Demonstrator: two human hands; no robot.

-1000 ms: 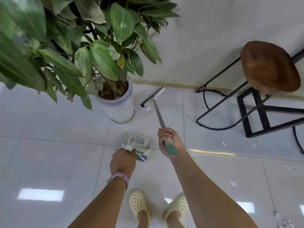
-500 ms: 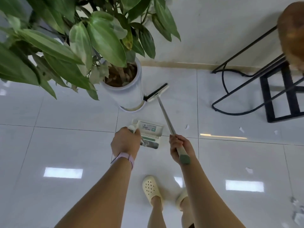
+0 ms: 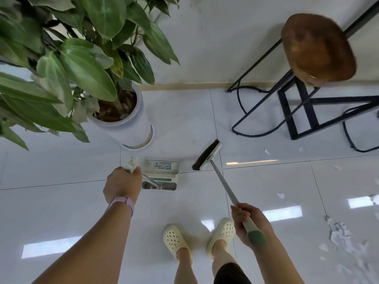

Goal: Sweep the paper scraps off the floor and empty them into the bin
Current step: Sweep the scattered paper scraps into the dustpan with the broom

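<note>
**Broom and dustpan held over tiled floor**

White glossy floor tiles (image 3: 61,160) were recorded, with paper scraps (image 3: 340,234) scattered at the right. The dustpan (image 3: 162,175) handle was gripped by the left hand (image 3: 123,184), near the potted plant (image 3: 123,124). The broom (image 3: 207,155) handle was gripped by the right hand (image 3: 249,224), bristles beside the dustpan.

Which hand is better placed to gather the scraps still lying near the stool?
Right. The right hand grips the broom, whose head sits on the floor toward the scraps near the stool. The left hand holds the dustpan, farther from them.
</note>
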